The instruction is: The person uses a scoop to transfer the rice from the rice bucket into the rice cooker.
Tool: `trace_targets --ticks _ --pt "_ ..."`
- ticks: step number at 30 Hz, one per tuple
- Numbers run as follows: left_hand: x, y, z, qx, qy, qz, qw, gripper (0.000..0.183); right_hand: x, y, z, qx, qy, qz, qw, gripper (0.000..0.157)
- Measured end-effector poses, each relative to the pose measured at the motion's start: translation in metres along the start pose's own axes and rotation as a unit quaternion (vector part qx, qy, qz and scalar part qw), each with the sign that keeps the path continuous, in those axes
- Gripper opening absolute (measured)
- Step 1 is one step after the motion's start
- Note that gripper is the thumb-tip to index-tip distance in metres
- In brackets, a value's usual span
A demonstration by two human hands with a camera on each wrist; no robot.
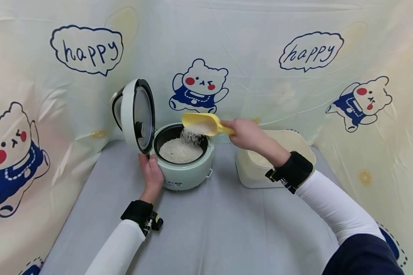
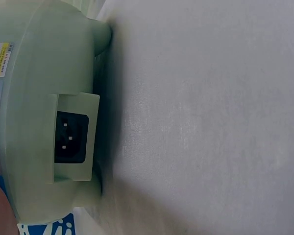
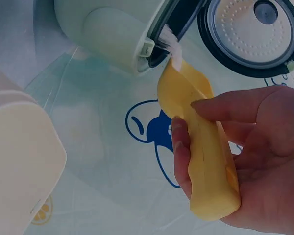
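Observation:
A yellow scoop [image 1: 201, 124] is tipped over a light green rice cooker [image 1: 182, 177], and white rice [image 1: 191, 136] falls from its lip into the black inner pot. More rice [image 1: 180, 151] lies in that pot. My right hand [image 1: 249, 133] grips the scoop's handle; in the right wrist view thumb and fingers close around the yellow scoop [image 3: 208, 161]. Against the cooker's left side, below the raised lid [image 1: 137, 116], rests my left hand [image 1: 153, 173] with its fingers extended. Only part of a finger [image 2: 0, 210] shows in the left wrist view, beside the cooker's wall.
A cream storage bin [image 1: 273, 179] with rice inside stands right of the cooker, under my right forearm. The cooker's power socket [image 2: 71, 137] faces the left wrist camera. A grey cloth [image 1: 227, 229] covers the table, and a printed curtain [image 1: 254, 88] hangs behind it.

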State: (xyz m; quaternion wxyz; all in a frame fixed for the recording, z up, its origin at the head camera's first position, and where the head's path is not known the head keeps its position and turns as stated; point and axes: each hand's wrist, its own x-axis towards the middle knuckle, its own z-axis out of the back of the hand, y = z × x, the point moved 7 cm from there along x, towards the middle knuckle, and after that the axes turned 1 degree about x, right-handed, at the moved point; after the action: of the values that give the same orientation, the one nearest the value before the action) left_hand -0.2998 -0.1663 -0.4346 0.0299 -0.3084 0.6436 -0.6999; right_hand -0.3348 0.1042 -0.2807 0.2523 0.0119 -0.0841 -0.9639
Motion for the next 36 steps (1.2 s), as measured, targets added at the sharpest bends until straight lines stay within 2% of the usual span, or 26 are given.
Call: trace_targets --ticks 3,6,12,19,27,35,36 --pt "-0.003 -0.013 -0.001 0.000 0.002 -0.003 1.0000 0.058 -0.002 0.002 0.000 -0.032 -0.032 0.006 0.999 0.057" --pt "-0.004 -0.016 -0.001 0.000 0.001 -0.005 1.0000 0.058 -0.004 0.003 0.000 -0.046 -0.052 0.003 0.998 0.056" --pt "-0.004 -0.013 0.000 0.004 0.000 -0.002 1.0000 0.057 -0.005 0.006 0.000 -0.034 -0.078 0.005 0.996 0.055" --pt "-0.004 -0.012 0.001 -0.001 -0.001 -0.006 1.0000 0.059 -0.007 0.014 -0.002 -0.030 -0.108 0.043 0.993 0.055" --pt "-0.005 -0.014 0.001 0.004 -0.002 -0.002 1.0000 0.056 -0.008 0.019 -0.007 -0.071 -0.155 0.083 0.982 0.053" --pt "-0.006 -0.016 0.001 0.008 0.000 -0.002 1.0000 0.056 -0.006 0.017 -0.011 -0.093 -0.183 0.094 0.974 0.054" --pt "-0.004 -0.011 0.001 0.007 0.000 -0.001 1.0000 0.056 -0.006 0.017 -0.012 -0.092 -0.185 0.095 0.974 0.054"
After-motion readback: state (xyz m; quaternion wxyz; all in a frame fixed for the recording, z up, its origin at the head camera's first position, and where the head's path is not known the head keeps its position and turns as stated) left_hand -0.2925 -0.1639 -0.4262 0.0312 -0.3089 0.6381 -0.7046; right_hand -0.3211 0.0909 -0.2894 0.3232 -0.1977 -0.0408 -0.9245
